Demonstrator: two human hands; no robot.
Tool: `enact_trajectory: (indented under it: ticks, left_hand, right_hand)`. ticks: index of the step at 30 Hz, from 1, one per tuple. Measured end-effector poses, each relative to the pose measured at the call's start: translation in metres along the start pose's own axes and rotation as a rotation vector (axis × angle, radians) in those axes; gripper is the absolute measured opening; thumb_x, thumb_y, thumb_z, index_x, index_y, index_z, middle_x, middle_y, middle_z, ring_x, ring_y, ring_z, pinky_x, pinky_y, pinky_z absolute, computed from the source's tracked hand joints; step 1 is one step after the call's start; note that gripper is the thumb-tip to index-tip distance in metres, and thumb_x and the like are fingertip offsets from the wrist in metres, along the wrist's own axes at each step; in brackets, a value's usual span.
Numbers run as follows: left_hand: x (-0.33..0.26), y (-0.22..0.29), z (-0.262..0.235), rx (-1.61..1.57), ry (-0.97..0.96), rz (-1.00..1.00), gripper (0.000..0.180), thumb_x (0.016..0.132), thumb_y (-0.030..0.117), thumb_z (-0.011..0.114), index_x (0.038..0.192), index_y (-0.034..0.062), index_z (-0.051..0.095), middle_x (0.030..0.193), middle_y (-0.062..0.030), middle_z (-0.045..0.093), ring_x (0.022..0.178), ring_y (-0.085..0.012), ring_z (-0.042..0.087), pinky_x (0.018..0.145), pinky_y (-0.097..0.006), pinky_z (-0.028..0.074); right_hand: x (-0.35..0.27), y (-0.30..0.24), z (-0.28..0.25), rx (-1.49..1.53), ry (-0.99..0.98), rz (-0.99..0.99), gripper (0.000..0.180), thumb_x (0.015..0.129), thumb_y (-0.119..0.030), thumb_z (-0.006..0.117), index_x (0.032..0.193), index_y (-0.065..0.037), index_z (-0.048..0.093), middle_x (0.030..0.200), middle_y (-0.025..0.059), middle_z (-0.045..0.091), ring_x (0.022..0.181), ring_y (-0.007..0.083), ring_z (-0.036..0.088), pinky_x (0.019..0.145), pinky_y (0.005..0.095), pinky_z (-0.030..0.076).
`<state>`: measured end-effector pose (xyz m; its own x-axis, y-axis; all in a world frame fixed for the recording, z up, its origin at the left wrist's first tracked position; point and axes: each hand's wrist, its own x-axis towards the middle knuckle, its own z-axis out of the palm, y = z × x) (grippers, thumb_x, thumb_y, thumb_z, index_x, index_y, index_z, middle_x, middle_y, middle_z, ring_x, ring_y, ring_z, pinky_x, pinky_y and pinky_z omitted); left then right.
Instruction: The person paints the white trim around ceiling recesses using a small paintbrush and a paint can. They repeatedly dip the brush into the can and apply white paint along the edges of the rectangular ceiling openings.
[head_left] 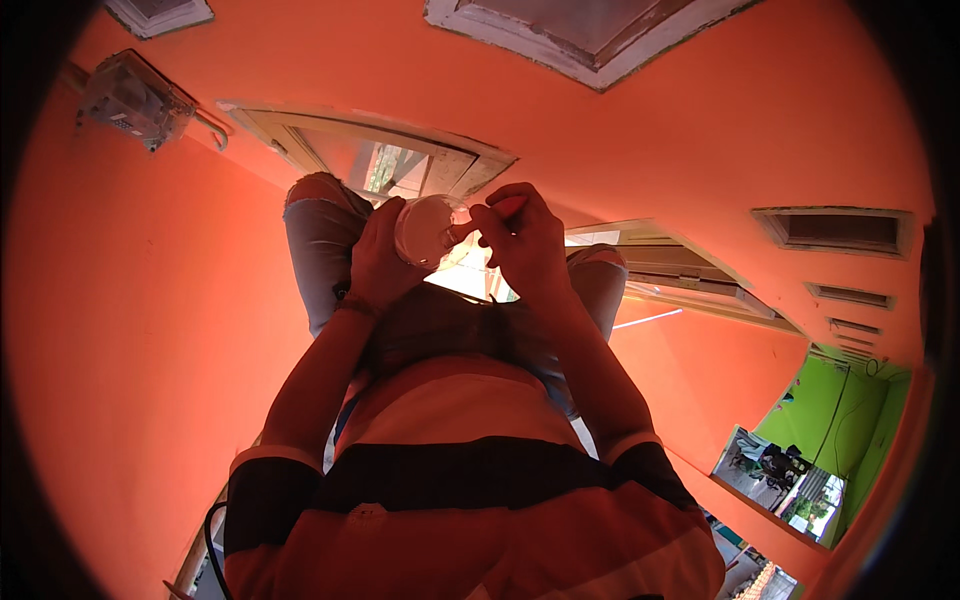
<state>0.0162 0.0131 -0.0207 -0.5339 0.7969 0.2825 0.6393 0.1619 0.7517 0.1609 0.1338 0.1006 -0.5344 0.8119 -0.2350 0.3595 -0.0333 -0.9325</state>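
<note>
My left hand [383, 258] is wrapped around the side of a round, clear tub [425, 232], which holds something pale and smooth. In my right hand [522, 240] a small paintbrush [461, 233] is pinched, its reddish handle passing between the fingers. The brush's head lies at the tub's right rim; whether its bristles touch the contents I cannot tell. Both hands are close together above my lap, between my knees. Reddish light tints the hands and the tub, so their true colours are uncertain.
Orange walls [150, 300] surround me. A wood-framed door or window [470, 170] stands ahead, with a meter box [135, 100] at far left. Vent openings [835, 230] line the right side. Beyond an opening at right is a green wall [815, 410].
</note>
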Motion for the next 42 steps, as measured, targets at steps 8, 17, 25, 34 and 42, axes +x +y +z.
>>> enact_trajectory:
  ticks: [8, 17, 25, 34, 42]
  left_hand:
    - [-0.006, -0.016, 0.003, -0.038, 0.006, 0.071, 0.088, 0.059, 0.028, 0.093, 0.133, 0.0057, 0.052, 0.126, -0.0145, 0.062, 0.115, -0.0348, 0.063, 0.093, -0.043, 0.056]
    - [-0.008, -0.022, 0.006, -0.03, -0.039, -0.016, 0.095, 0.059, 0.033, 0.093, 0.138, 0.0061, 0.048, 0.128, -0.0169, 0.061, 0.118, -0.0371, 0.062, 0.097, -0.045, 0.055]
    - [-0.005, -0.02, 0.004, -0.038, -0.066, -0.005, 0.096, 0.055, 0.024, 0.094, 0.138, 0.0077, 0.048, 0.127, -0.0158, 0.061, 0.117, -0.0364, 0.061, 0.095, -0.045, 0.056]
    - [-0.004, -0.017, 0.002, -0.034, -0.067, -0.023, 0.093, 0.056, 0.024, 0.093, 0.135, 0.0042, 0.049, 0.125, -0.0154, 0.061, 0.116, -0.0362, 0.062, 0.095, -0.044, 0.056]
    - [-0.004, -0.018, 0.005, -0.028, -0.041, 0.025, 0.093, 0.056, 0.025, 0.094, 0.134, 0.0037, 0.05, 0.125, -0.016, 0.061, 0.114, -0.0364, 0.063, 0.093, -0.044, 0.057]
  right_hand:
    - [-0.004, 0.011, -0.016, 0.424, 0.145, 0.144, 0.022, 0.094, -0.017, 0.071, 0.105, 0.0, 0.06, 0.087, 0.01, 0.067, 0.072, 0.0186, 0.069, 0.054, 0.0286, 0.055]
    - [-0.019, 0.021, -0.059, 0.749, 0.102, 0.222, 0.02, 0.099, -0.016, 0.065, 0.112, -0.001, 0.06, 0.094, 0.0079, 0.065, 0.087, 0.0159, 0.065, 0.062, 0.0219, 0.047]
    - [-0.032, -0.094, -0.065, 0.367, 0.62, -0.624, 0.018, 0.1, -0.007, 0.063, 0.112, 0.0, 0.052, 0.083, 0.018, 0.071, 0.064, 0.021, 0.071, 0.055, 0.03, 0.059]
    - [0.006, -0.12, -0.039, 0.328, 0.636, -0.721, 0.023, 0.095, -0.002, 0.07, 0.11, 0.0, 0.054, 0.081, 0.0119, 0.07, 0.066, 0.0165, 0.071, 0.058, 0.0294, 0.061]
    - [0.007, -0.127, -0.038, 0.187, 0.707, -0.849, 0.021, 0.093, -0.003, 0.072, 0.104, 0.004, 0.056, 0.07, 0.014, 0.068, 0.059, 0.0187, 0.069, 0.049, 0.0272, 0.059]
